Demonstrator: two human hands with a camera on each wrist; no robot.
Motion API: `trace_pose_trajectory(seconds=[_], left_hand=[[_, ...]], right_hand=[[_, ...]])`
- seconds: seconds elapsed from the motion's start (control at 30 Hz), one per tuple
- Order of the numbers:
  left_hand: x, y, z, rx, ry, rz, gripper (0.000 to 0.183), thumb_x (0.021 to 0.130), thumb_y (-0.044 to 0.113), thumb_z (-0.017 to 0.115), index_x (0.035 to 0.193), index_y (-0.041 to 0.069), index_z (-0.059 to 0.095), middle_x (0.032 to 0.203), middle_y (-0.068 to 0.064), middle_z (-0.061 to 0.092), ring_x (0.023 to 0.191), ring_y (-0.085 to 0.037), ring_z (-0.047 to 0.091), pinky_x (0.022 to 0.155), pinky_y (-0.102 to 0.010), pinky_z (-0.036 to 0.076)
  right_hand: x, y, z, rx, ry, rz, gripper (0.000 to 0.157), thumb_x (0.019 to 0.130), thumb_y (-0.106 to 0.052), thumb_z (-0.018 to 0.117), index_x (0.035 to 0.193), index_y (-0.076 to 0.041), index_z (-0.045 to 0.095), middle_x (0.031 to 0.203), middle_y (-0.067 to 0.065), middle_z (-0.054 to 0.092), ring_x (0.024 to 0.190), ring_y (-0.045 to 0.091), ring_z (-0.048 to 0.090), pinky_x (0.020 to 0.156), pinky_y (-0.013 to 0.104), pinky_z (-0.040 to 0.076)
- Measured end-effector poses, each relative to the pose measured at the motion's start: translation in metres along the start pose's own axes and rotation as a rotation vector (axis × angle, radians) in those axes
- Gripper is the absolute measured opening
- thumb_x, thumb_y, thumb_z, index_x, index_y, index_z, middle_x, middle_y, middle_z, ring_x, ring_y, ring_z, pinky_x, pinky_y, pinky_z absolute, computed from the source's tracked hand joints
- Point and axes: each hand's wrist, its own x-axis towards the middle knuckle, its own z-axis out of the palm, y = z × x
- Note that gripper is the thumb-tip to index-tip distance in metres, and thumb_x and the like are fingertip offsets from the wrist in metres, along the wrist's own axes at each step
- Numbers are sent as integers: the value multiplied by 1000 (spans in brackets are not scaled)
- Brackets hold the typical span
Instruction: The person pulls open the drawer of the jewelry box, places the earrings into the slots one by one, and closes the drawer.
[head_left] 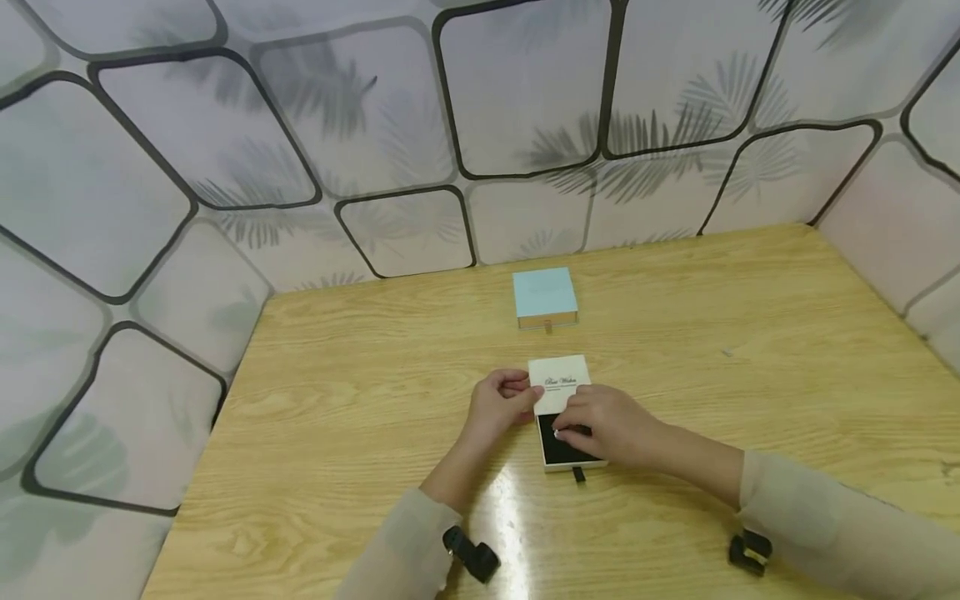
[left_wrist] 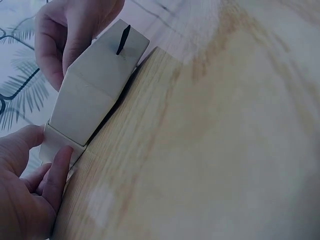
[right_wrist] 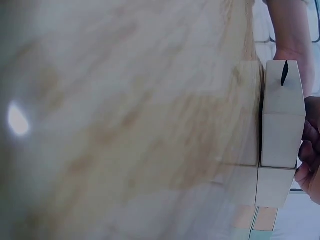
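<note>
A white drawer-style gift box (head_left: 558, 367) with "Best Wishes" lettering on its sleeve lies on the table, its drawer (head_left: 551, 454) pulled out toward me. Black padding lines the drawer, and a black ribbon tab (head_left: 579, 475) sticks out at the front. My left hand (head_left: 502, 404) grips the sleeve's left side, thumb on its top edge; in the left wrist view, fingers (left_wrist: 59, 170) press the sleeve's side wall. Over the drawer, my right hand (head_left: 611, 423) pinches a small silvery thing (head_left: 557, 434) at the black padding. The fingers hide most of it.
Behind the white box sits a light-blue box (head_left: 545, 293) with an orange-tan front and a small tab. Both stand on a wood-grain table (head_left: 360, 400). A patterned curtain-like wall (head_left: 525, 92) encloses the table's back and sides.
</note>
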Motion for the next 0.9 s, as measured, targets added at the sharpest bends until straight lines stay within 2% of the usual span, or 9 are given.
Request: trace_pose_trajectory(seconds=[0.07, 0.2, 0.3, 0.6, 0.73, 0.83, 0.9], left_hand=[[1, -2, 1, 15, 4, 4, 42, 83, 11, 72, 118, -5, 56, 101, -8, 56, 86, -14, 56, 68, -30, 59], [-1, -3, -1, 35, 30, 5, 41, 83, 12, 73, 117, -4, 57, 101, -9, 57, 87, -15, 56, 68, -30, 59], [-2, -4, -2, 38, 38, 12, 41, 83, 12, 72, 117, -4, 56, 102, -10, 56, 87, -16, 56, 69, -30, 59], [-2, -1, -1, 26, 7, 5, 41, 84, 9, 71, 118, -7, 55, 100, -8, 56, 84, -13, 55, 69, -31, 60], [-12, 12, 2, 33, 1, 7, 39, 84, 7, 69, 117, -9, 54, 99, -9, 56, 84, -13, 54, 70, -32, 60], [-20, 23, 4, 46, 4, 12, 38, 84, 6, 68, 116, -10, 54, 99, -10, 57, 84, -13, 54, 71, -31, 59], [-20, 23, 5, 48, 6, 10, 38, 84, 6, 68, 116, -9, 55, 99, -10, 57, 84, -13, 54, 71, -31, 59]], right_hand=[[-1, 0, 2, 1, 18, 10, 6, 76, -10, 77, 80, -13, 73, 73, -7, 64, 67, 7, 53, 59, 20, 46], [0, -2, 7, -60, 38, -36, 5, 76, -12, 77, 78, -13, 72, 70, -7, 63, 64, 8, 52, 58, 20, 45], [2, -3, 7, -91, 15, -39, 5, 76, -13, 77, 76, -12, 72, 68, -7, 62, 64, 9, 50, 59, 20, 44], [7, -8, -5, -26, -153, 112, 5, 80, -11, 74, 76, -13, 73, 70, -7, 64, 65, 9, 50, 59, 20, 47], [10, -10, -8, 39, -210, 212, 6, 82, -16, 74, 77, -14, 75, 72, -7, 67, 65, 6, 50, 58, 18, 46], [11, -10, -8, 62, -234, 262, 7, 82, -20, 74, 78, -14, 75, 73, -8, 67, 65, 4, 48, 57, 17, 45], [11, -10, -8, 70, -241, 273, 7, 82, -20, 74, 79, -14, 76, 74, -8, 68, 64, 4, 47, 57, 16, 44]])
